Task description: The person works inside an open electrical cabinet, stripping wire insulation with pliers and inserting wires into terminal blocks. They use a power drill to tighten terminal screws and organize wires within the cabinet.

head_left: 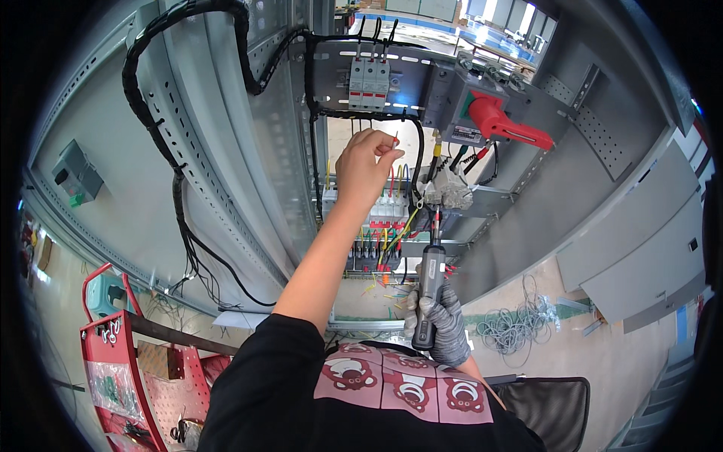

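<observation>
My bare left hand (pixel 364 169) is raised in front of the cabinet, just below a row of grey fuse holders (pixel 369 81). Thumb and index finger pinch a small red-orange piece (pixel 395 141), too small to name for sure. In a grey knitted glove, my right hand (pixel 446 320) grips a dark grey electric screwdriver (pixel 431 290), its bit pointing up. Close above that bit lies a crumpled grey bundle (pixel 453 190), maybe a glove. Breakers (pixel 388 211) with coloured wires sit behind my left forearm, which partly hides them.
A large red rotary handle (pixel 506 124) juts from the switch at upper right. Black wire bundles (pixel 179 203) hang along the left cabinet frame. A red tool cart (pixel 113 369) stands at lower left. Coiled grey wire (pixel 514 325) lies on the floor at right.
</observation>
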